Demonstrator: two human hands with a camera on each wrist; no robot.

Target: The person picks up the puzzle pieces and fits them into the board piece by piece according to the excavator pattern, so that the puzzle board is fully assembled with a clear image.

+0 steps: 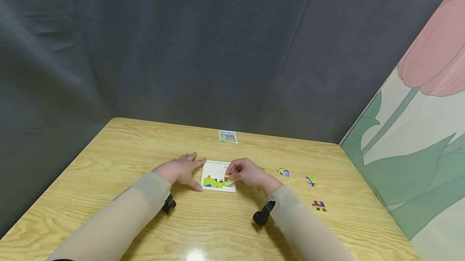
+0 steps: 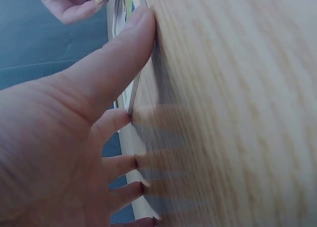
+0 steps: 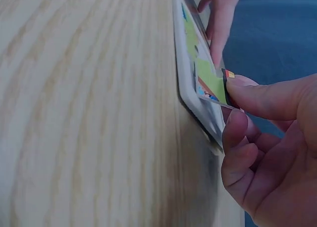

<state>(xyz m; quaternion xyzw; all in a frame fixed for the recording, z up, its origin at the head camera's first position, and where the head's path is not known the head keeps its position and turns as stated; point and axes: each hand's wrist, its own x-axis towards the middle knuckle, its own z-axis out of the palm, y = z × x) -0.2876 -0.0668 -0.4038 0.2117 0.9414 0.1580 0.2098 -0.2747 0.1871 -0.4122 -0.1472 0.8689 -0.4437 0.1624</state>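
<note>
A white puzzle board [image 1: 215, 168] lies on the table, with green picture pieces set along its near left part. My right hand [image 1: 247, 172] pinches a jigsaw puzzle piece [image 3: 210, 83] between thumb and fingers over the board's near right corner. In the right wrist view that piece, green with red and yellow bits, is tilted against the tray; whether it is seated is unclear. My left hand [image 1: 181, 171] is spread at the board's left side. Its thumb touches the near left corner and its fingertips reach down to the tabletop, as the left wrist view shows.
Loose puzzle pieces lie right of the board: a yellow and blue one [image 1: 284, 172], a green and purple one [image 1: 311, 180] and a dark multicoloured one [image 1: 319, 205]. A picture card [image 1: 227, 136] lies behind the board. A dark curtain [image 1: 203, 51] hangs beyond the table.
</note>
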